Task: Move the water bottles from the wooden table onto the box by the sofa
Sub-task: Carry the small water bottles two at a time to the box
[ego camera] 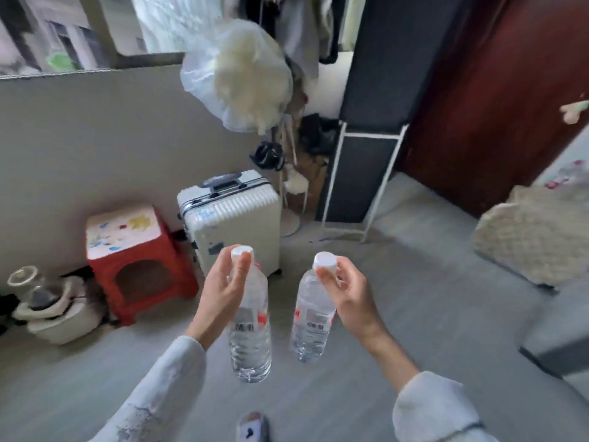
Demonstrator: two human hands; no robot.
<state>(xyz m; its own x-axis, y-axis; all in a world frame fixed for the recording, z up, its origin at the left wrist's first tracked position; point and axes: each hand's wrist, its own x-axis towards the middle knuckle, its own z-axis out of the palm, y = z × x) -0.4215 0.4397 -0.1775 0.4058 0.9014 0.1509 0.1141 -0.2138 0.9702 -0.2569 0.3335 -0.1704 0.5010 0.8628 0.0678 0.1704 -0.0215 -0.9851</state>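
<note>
- Pinched by its white cap, one water bottle (pixel 249 327) hangs from the left hand (pixel 223 290).
- Right hand (pixel 350 293) likewise clamps the other bottle (pixel 312 317) at its cap.
- Both hang above grey floor (pixel 414 298), near a cream suitcase (pixel 232 215) and red stool (pixel 137 266).
</note>
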